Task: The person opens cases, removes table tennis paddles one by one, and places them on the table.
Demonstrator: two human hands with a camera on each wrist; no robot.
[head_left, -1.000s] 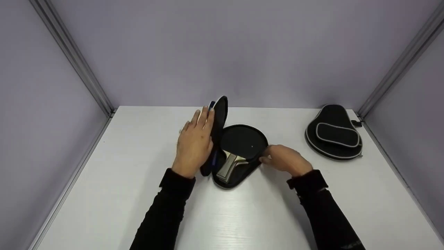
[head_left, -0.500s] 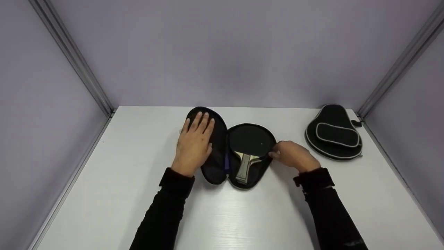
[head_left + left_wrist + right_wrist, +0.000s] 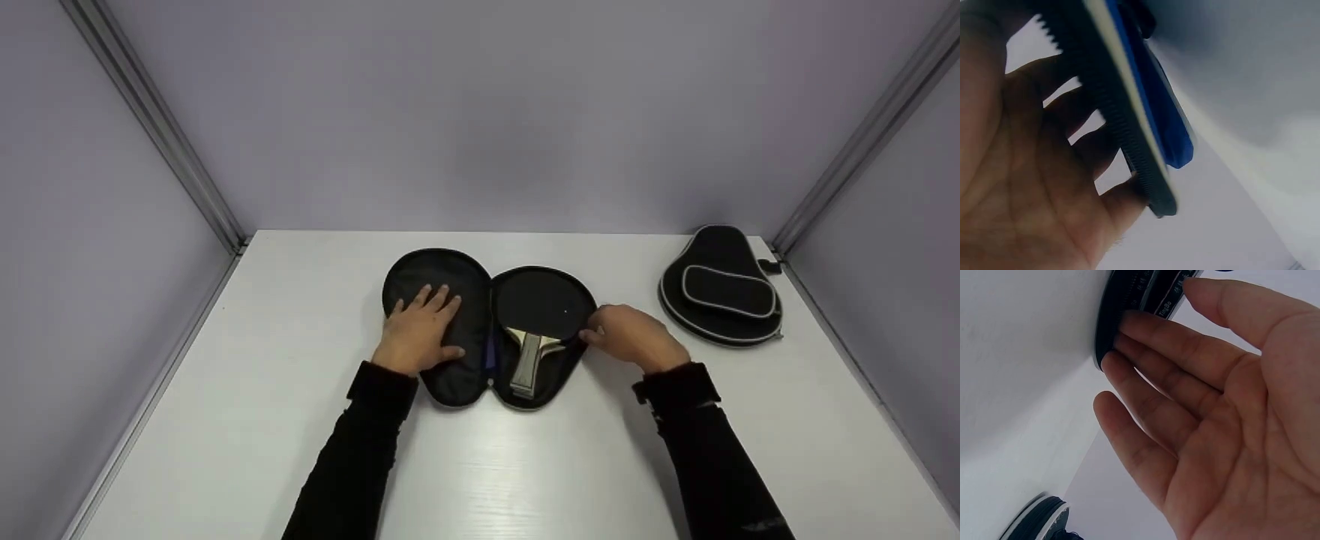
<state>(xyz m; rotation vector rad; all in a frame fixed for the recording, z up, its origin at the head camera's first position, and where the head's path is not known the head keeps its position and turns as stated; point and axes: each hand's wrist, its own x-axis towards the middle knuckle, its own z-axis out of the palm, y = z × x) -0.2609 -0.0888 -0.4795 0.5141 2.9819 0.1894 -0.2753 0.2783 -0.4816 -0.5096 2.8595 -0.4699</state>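
Note:
A black table tennis bat case [image 3: 510, 397] lies spread flat on the white table, its lid [image 3: 442, 266] folded out to the left. In its right half sits a table tennis bat [image 3: 544, 304] with black rubber and a pale wooden handle pointing toward me. My left hand [image 3: 416, 334] rests on the lid's lining with fingers spread; the left wrist view shows the zipper edge [image 3: 1123, 135] and blue fabric [image 3: 1171, 124] beyond the fingers. My right hand [image 3: 634, 337] holds the case's right rim, thumb at the top and fingers [image 3: 1151, 399] against the outer side.
Another black bat case [image 3: 720, 289] with pale piping and a front pocket lies at the back right of the table. Pale walls [image 3: 510, 112] enclose the table [image 3: 487, 480] at the back and both sides.
The lid has swung from upright down to the left until flat, with my left hand following it down and toward me. The case's right half and my right hand have shifted slightly right.

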